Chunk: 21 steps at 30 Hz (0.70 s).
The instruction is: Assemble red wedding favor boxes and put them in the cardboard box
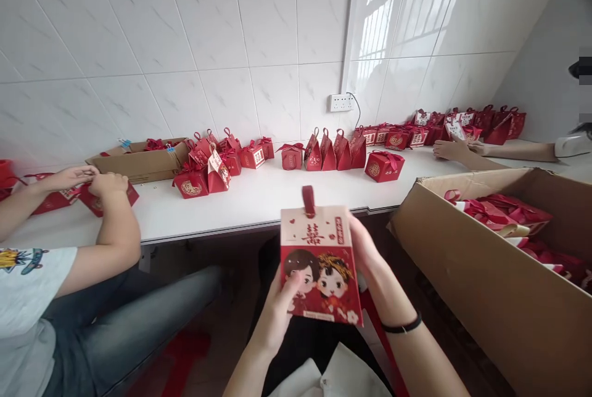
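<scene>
A red and cream gift box [321,267] with two cartoon figures and a dark red ribbon loop on top is held upright above my lap, in front of the table edge. My left hand [277,307] grips its lower left side, thumb across the printed front. Against its upper right side lies my right hand [363,246], its fingers mostly hidden behind the box. A black band circles my right wrist.
Small red boxes [340,153] line the white table [259,203] by the wall. An open carton [462,267] of red packages stands right; another carton [143,166] is at the back left. A person's hands [108,184] hold a red box left; another person's hands [456,150] reach in right.
</scene>
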Motion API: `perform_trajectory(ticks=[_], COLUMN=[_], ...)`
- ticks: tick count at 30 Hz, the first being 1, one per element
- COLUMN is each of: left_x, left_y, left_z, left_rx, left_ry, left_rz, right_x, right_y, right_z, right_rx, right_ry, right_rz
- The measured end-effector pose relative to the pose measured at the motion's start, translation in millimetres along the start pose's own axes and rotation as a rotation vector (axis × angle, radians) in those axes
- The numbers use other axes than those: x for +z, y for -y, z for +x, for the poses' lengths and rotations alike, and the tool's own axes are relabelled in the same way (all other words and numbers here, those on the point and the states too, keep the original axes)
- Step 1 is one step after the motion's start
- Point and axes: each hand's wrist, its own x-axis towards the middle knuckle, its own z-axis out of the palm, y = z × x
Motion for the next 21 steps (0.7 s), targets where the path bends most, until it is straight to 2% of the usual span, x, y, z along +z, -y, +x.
perform_trajectory(ticks=[2,4,7,11,14,17,21], left_x=[0.1,-1.4,-3.5,-5.5,-9.6,-13.6,-11.0], left_y=[-6,-12,-16,-20,-27,-44,-78], left_z=[0,3,7,11,21,44,96], left_rx=[0.023,0.051,0.09,0.076,0.065,0.114,0.355], left_ry=[-0.06,-0.098,-0.092,-0.04,0.043,0.118,0.046], left_rz=[0.035,0.093,0.174,0.301,0.292,0.365,0.519], right_x=[-6,-8,-5,2,5,7,12], right_y=[10,19,32,44,50,50,41], right_z=[9,15,20,31,47,68,100], right_rx=[0.02,-0.01,-0.086,-0.123,-0.162,-0.241,-0.273], right_ry=[0.029,0.061,0.072,0.086,0.105,0.124,0.177], right_rz=[0.148,0.17,-0.031,-0.264,-0.434,-0.531,-0.605])
